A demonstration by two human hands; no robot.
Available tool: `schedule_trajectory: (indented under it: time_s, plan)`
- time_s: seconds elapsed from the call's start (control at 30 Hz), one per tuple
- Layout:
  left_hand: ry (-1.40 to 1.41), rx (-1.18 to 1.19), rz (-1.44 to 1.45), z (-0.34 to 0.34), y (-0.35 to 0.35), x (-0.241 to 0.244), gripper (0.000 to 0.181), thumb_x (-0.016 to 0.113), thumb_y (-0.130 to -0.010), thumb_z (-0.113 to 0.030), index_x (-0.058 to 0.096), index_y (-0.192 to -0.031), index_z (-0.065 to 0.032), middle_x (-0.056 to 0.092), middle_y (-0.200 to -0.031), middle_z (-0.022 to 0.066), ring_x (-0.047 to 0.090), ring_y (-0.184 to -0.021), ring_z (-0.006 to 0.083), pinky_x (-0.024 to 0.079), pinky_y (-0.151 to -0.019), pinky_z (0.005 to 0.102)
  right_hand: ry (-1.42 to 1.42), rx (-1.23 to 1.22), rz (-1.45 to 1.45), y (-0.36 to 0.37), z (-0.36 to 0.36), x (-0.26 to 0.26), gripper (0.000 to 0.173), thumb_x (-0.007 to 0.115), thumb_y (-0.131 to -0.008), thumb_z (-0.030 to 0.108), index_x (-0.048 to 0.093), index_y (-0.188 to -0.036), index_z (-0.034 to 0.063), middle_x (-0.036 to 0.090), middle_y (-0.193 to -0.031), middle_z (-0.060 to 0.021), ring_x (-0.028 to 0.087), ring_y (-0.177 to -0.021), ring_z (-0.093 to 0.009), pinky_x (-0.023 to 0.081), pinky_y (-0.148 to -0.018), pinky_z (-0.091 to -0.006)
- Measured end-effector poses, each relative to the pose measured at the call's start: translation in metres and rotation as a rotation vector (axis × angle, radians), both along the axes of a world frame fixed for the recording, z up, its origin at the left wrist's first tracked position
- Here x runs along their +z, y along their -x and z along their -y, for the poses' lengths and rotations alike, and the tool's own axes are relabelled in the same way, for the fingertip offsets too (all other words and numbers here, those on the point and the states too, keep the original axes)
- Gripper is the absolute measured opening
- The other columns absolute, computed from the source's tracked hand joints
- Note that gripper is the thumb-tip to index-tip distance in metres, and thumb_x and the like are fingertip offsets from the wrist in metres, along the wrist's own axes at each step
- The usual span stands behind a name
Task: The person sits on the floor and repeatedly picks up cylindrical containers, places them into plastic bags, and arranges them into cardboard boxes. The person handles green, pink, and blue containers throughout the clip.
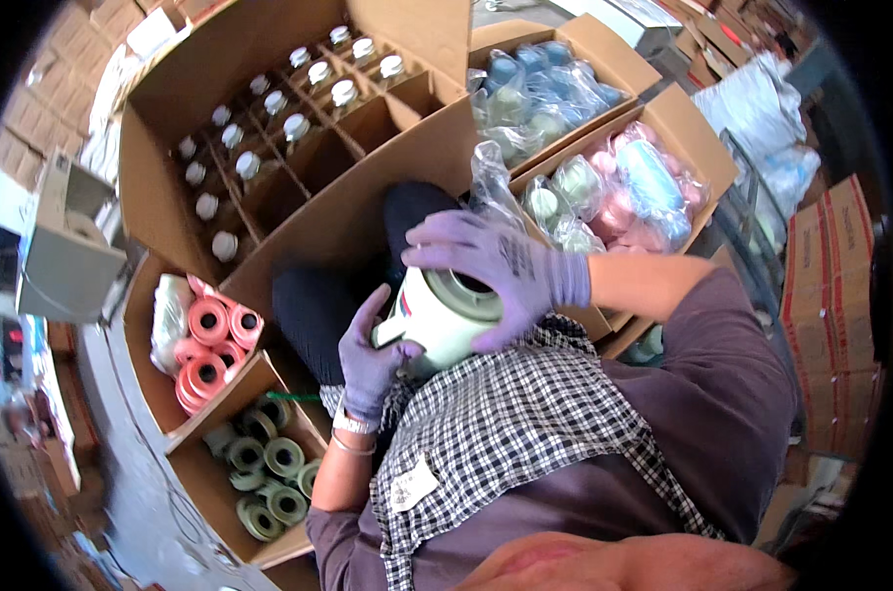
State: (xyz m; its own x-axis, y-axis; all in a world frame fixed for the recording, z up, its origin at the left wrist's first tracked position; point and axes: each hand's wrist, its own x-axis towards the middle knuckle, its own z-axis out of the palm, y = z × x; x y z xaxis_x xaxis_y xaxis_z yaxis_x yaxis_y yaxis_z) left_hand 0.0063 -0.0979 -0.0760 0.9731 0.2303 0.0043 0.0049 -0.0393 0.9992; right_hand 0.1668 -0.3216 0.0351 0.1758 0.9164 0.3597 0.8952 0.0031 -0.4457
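Note:
A pale green flask body (446,325) with a stub handle lies tilted above my lap, its round open end facing up and right. My right hand (483,270), in a lilac glove, spans that end, fingers over the far rim and thumb on the near side. With the thumb and fingers of my gloved left hand (373,354), I hold the body by its handle side. A grey-green collar ring (465,295) sits around the dark opening. The underside of the flask is hidden against my checked apron (505,421).
Ahead stands a large divided carton (358,177) with several silver-topped bottle-like pieces (296,127). Cartons of pink rings (208,323) and green rings (284,458) are at left. At right, cartons hold bagged blue parts (542,70) and pink and green parts (613,214).

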Motion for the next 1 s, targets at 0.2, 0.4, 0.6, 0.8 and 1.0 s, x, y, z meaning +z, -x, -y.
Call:
schedule_trajectory:
  time_s: [0.2,0.4,0.6,0.8,1.0]
  plan:
    - [-1.188,-0.209,0.527,-0.025,-0.044,0.112,0.044,0.074,-0.084,-0.054,0.076,-0.101,-0.0129,0.061,-0.066,0.0026,0.060,-0.057,0.0235,0.043,-0.054,0.0370,-0.438,-0.437,-0.381,-0.037,0.057,-0.084,0.067,0.066,-0.090,0.054,0.058,-0.134,0.0051,0.059,-0.130,-0.0174,0.058,-0.120,-0.034,0.045,-0.104,-0.0472]
    - [-1.605,-0.854,0.332,-0.002,-0.061,0.094,0.024,0.067,-0.090,-0.039,0.072,-0.078,-0.0182,0.063,-0.071,0.0010,0.065,-0.065,0.0215,0.049,-0.061,0.0375,0.071,-1.112,-0.311,-0.188,0.077,-0.201,0.043,0.070,-0.084,0.038,0.070,-0.117,0.0109,0.065,-0.118,-0.0152,0.066,-0.105,-0.034,0.052,-0.092,-0.0458]
    - [-1.479,-0.772,0.204,-0.003,-0.083,0.064,0.034,0.066,-0.090,-0.046,0.072,-0.072,-0.0173,0.062,-0.064,0.0033,0.065,-0.066,0.0247,0.049,-0.066,0.0408,0.198,-0.976,-0.071,-0.252,0.030,-0.217,0.031,0.072,-0.082,0.040,0.072,-0.097,0.0128,0.069,-0.086,-0.0101,0.067,-0.081,-0.029,0.053,-0.076,-0.0415]
    - [-0.231,0.096,0.247,-0.009,-0.112,0.085,0.102,0.082,-0.070,-0.067,0.051,-0.144,-0.0039,0.064,-0.113,0.0133,0.063,-0.106,0.0209,0.050,-0.096,0.0380,-0.635,-0.616,0.049,-0.145,-0.052,-0.011,0.015,0.073,-0.087,0.015,0.063,-0.092,0.0044,0.058,-0.080,-0.0084,0.057,-0.068,-0.022,0.049,-0.063,-0.0347]
    - [-0.347,0.154,0.486,-0.064,-0.156,0.122,0.024,0.076,-0.088,-0.017,0.075,-0.103,0.0011,0.058,-0.132,0.0125,0.058,-0.120,0.0221,0.046,-0.104,0.0359,-0.318,-0.317,0.167,-0.048,-0.125,-0.022,0.044,0.070,-0.086,0.024,0.063,-0.127,0.0082,0.057,-0.130,-0.0175,0.059,-0.120,-0.035,0.048,-0.103,-0.0455]
